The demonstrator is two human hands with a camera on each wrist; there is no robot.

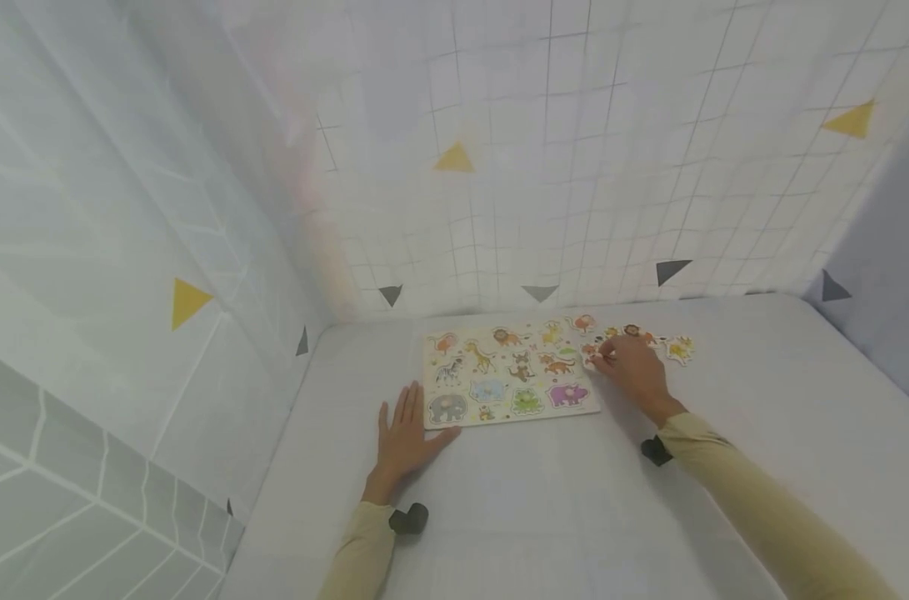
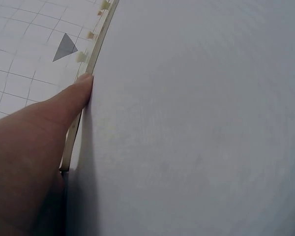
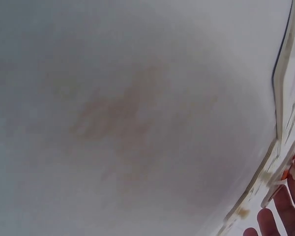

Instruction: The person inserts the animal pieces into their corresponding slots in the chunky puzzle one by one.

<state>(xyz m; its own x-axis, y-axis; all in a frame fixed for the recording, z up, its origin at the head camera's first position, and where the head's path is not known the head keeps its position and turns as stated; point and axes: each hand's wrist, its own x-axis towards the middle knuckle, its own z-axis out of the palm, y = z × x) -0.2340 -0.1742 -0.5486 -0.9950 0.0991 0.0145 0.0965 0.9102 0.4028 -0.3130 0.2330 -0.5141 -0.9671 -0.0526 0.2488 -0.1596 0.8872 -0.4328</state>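
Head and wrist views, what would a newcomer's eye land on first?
Probably the colourful animal board, lying on the pale table near the wall. Next come the hands: the left hand rests spread at the board's near left corner, while the right hand pinches a puzzle piece by its right edge. A yellow triangle also stands out on the wall above the board.

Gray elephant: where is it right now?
In the head view, the gray elephant sits at the puzzle board's lower-left corner, just right of the left hand.
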